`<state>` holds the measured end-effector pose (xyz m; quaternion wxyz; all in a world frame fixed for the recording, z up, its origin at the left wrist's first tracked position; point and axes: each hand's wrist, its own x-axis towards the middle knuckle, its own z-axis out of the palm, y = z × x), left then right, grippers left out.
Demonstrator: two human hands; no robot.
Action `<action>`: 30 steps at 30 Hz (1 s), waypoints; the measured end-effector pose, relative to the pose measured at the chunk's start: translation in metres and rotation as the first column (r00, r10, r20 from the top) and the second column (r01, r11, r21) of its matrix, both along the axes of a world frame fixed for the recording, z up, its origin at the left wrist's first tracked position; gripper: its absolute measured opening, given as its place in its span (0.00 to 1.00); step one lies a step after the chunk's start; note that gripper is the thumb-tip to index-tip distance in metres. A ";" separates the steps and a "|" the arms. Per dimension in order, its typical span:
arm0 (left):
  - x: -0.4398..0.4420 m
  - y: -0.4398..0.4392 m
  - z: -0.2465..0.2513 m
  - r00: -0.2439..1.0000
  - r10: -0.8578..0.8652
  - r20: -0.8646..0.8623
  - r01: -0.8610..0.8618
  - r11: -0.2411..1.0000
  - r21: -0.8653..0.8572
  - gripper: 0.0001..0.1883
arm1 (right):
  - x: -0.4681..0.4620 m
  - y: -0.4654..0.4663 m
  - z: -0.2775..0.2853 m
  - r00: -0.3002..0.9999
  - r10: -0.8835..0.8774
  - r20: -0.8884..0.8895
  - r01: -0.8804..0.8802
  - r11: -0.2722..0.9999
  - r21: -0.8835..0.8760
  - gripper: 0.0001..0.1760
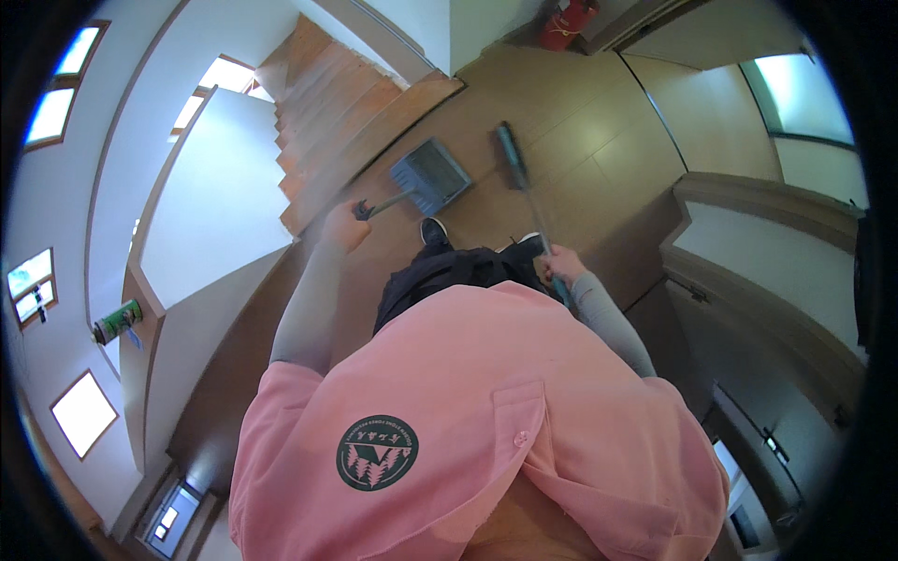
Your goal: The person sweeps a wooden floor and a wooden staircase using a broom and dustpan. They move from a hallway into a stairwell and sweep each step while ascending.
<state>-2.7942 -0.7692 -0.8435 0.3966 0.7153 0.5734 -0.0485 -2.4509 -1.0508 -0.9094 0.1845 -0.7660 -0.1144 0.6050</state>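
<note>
My left hand (pixel 346 227) grips the handle end of a long-handled dustpan. The dustpan (pixel 431 177), blue-grey plastic, rests at floor level just ahead of my feet, beside the top edge of the stairs. In my right hand (pixel 562 266) is the handle of a broom, its teal grip end showing below the hand. The broom head (pixel 512 156) is narrow, dark and teal, slightly blurred, and lies to the right of the dustpan with a gap of floor between them. Whether the dustpan holds anything cannot be told.
Wooden stairs (pixel 337 95) lie at the upper left, bordered by a white half wall (pixel 210 203). A red fire extinguisher (pixel 567 24) stands by the wall beyond. A green can (pixel 118 321) sits on the left ledge. A doorway with a dark floor strip (pixel 652 109) is at the right.
</note>
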 end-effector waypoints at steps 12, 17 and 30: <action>-0.112 -0.034 0.012 0.976 0.217 -0.019 -0.217 0.976 0.013 0.14 | 0.054 0.142 0.002 0.990 -0.070 -0.120 0.072 0.997 0.014 0.06; -0.173 -0.049 0.011 0.943 0.333 -0.025 -0.333 0.943 0.001 0.17 | -0.001 0.201 -0.032 0.996 0.086 -0.034 -0.083 0.993 0.086 0.08; -0.199 -0.070 -0.024 0.821 0.570 -0.031 -0.571 0.821 -0.003 0.20 | -0.091 0.192 0.058 0.797 0.256 -0.547 -0.369 0.923 -0.106 0.03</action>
